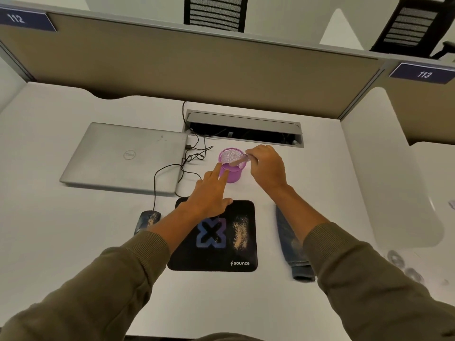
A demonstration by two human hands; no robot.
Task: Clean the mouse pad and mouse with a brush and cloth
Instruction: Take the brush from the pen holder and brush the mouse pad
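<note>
My right hand (267, 166) pinches brush (240, 161) at purple mesh cup (231, 172) rim; left hand (209, 196), fingers straight, steadies cup. Fetching-tool step, I judge. Next: lift brush clear, carry to dusty mouse pad (221, 242); mouse (147, 220) left, cloth (293, 244) right.

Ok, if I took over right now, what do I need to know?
Left hand: straight fingers steady the purple mesh cup.
Right hand: pinches the brush, which lies across the cup's rim.
Mouse pad lies in front, with sandy dust still on it. Mouse, to its left, is dusty too. Cloth lies folded to the pad's right, untouched.
Done: nothing cleaned yet.
Left: brush, then wipe both.
</note>
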